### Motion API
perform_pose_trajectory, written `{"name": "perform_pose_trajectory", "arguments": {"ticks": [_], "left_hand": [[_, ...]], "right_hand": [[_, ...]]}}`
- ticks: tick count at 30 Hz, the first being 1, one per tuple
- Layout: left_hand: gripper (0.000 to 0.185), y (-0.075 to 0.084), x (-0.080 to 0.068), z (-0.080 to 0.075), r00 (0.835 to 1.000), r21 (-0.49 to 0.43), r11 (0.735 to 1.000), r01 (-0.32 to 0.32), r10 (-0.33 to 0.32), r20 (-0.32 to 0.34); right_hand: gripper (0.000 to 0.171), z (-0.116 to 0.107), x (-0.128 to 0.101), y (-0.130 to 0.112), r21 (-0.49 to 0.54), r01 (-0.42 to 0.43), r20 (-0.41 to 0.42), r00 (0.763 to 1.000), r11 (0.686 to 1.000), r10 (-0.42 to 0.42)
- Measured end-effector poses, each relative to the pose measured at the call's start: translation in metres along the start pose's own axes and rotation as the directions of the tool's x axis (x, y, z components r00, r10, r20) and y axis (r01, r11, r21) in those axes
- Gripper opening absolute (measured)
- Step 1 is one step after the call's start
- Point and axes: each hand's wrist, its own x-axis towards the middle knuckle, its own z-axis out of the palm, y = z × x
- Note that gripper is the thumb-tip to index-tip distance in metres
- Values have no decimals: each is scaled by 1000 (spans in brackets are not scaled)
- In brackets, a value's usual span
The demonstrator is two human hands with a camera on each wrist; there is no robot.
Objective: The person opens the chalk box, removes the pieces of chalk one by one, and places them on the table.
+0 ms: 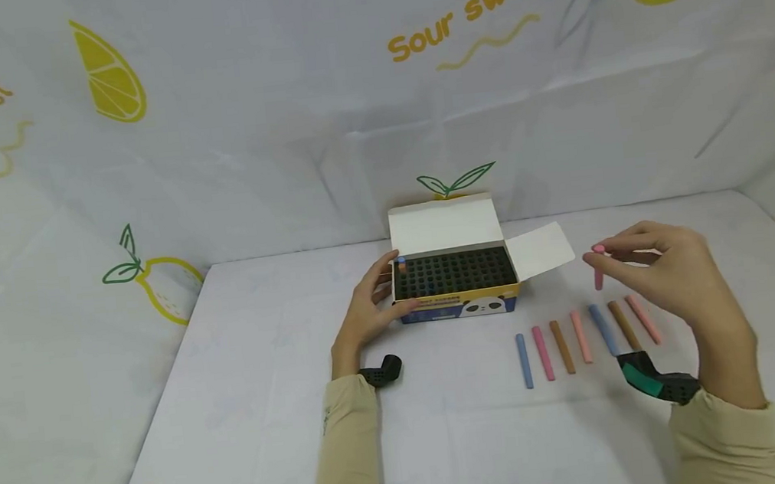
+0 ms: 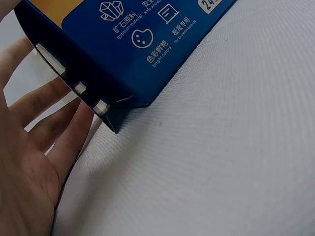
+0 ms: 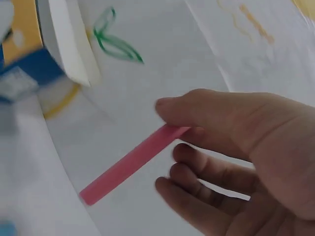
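Note:
An open chalk box with a black grid insert stands mid-table; one blue and one orange chalk stand in its left corner. My left hand holds the box's left end, thumb on the front face and fingers round the end; in the left wrist view the fingers lie straight against the blue box. My right hand is raised right of the box and pinches a pink chalk at its top end, hanging upright. Several chalks in blue, pink and brown lie in a row below it.
The box's white lid stands up at the back and a side flap sticks out to the right. A white cloth covers the table, with a printed backdrop behind and at the sides.

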Motion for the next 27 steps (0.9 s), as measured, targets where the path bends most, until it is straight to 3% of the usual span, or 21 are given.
{"name": "perform_pose_trajectory", "arguments": {"ticks": [5,8,15,18,23,27], "left_hand": [[89,0,-2,-1,1000,-2,1000,4,-4,-1],[89,-1,-2,-1,1000,-3,1000,5,-5,-1],[88,-2,-3,0,1000,5,1000,6,-6,-7],[87,-2,-2,0,1000,10,1000,7,-7,-10],[89,0,-1,0,1000,12,1000,7,-7,-9],[88,0,0,1,1000,11,1000,4,-4,-10]], "right_hand": [[39,-31,-8,34,-174,-147,99,981,974,166],[45,-44,-13,55,-266,-185,153,961,946,231],[57,-56,-20,82,-367,-268,289,878,891,383],[59,-58,-20,88,-385,-282,310,857,879,411],[64,-55,-19,92,-367,-301,314,851,880,422],[66,-50,-17,95,-346,-309,288,864,886,414]]}}
